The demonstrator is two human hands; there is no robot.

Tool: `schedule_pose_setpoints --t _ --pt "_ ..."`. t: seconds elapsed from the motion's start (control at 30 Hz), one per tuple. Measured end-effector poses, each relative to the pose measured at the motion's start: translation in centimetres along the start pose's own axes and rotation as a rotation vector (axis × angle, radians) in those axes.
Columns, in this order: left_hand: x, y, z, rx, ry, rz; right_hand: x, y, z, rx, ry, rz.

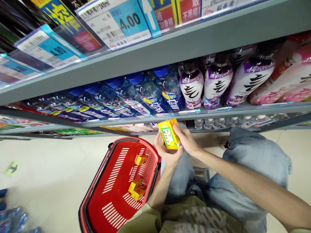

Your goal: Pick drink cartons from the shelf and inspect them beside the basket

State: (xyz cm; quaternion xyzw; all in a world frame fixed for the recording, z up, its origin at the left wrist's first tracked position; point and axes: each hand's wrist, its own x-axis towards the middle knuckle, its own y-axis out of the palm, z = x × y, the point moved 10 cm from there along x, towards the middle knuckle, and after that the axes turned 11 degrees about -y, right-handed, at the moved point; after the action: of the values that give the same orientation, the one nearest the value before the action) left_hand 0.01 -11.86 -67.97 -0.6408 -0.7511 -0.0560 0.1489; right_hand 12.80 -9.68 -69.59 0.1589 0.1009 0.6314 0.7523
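A small yellow drink carton (169, 134) with a green and white label is held in front of the shelves by both hands. My left hand (167, 153) cups it from below and on the left. My right hand (187, 139) grips its right side, fingers closed round it. Below the hands, a red shopping basket (97, 200) stands on the floor beside my knees. Three similar yellow cartons (137, 190) lie inside it.
Grey shelves (170, 48) carry blue-capped water bottles (145, 94), purple and white bottles (216, 84) and pink bottles (291, 77). Price tags (119, 22) hang from the upper shelf edge. The beige floor (48, 174) spreads left; more bottles (12, 220) lie at the bottom left.
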Motion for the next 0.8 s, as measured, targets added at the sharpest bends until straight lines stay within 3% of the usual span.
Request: schedule_pose_setpoints --t 0.17,0.3,0.5,0.63,0.8 --pt "0.1 0.1 -0.2 -0.011 0.002 0.008 0.2 -0.6 1.0 -0.038 -0.084 -0.066" --pt "0.1 0.2 -0.8 -0.011 0.041 0.01 0.0 -1.2 0.7 0.042 -0.065 -0.146" --pt "-0.7 0.5 -1.7 0.059 0.14 -0.015 -0.6 -1.4 -1.6 0.283 0.088 -0.238" --pt "-1.1 0.3 -2.4 0.082 0.232 -0.094 -0.7 -0.2 -2.7 0.531 0.252 -0.21" --pt "-1.7 0.8 -3.6 0.17 0.375 -0.067 -1.2 0.3 -4.2 0.635 0.401 -0.182"
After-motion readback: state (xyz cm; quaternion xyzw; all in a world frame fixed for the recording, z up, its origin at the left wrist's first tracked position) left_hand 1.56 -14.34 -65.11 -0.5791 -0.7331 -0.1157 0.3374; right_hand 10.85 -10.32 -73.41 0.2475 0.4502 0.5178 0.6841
